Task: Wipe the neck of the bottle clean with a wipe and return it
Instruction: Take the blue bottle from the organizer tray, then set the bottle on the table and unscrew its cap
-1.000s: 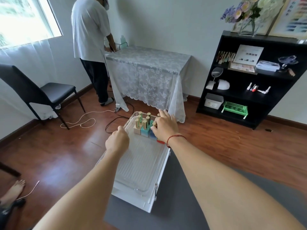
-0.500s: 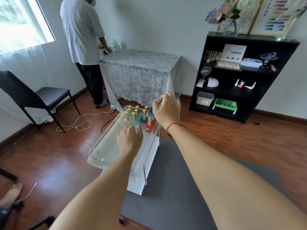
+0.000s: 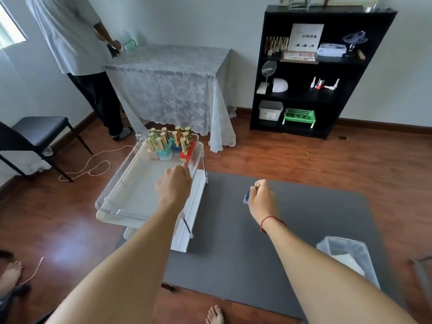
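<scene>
Nearest, to the right of and below the right hand [image 3: 263, 201], a clear plastic bin [image 3: 364, 265] with something white in it sits on the grey floor mat [image 3: 304, 230]. The right hand hovers over that mat, well apart from the left hand, with its fingers closed around a small nail polish bottle [image 3: 247, 197]: a blue body peeks out at the hand's left side and a gold cap [image 3: 257, 184] shows above the knuckles. A red string bracelet [image 3: 268, 220] circles that wrist.

The left hand [image 3: 174, 187] is loosely curled and grips nothing; its fingertips lie at or just beside the right wall of a clear tray [image 3: 112, 197], though whether they touch it I cannot tell. The tray sits on top of a white cart [image 3: 187, 225], which serves as the desk here.

Just beyond the left hand, at the far end of the tray, stands a cluster of gold-capped nail polish bottles [image 3: 168, 146] with beige, teal, blue and red bodies, all upright.

Farther beyond both hands are a lace-covered table [image 3: 173, 85], a standing person [image 3: 77, 43] at its left corner, and a black chair [image 3: 35, 134] far to the left. Beyond the right hand stands a black bookshelf [image 3: 311, 94] holding a green basket [image 3: 299, 115], a white box and a small mirror.
</scene>
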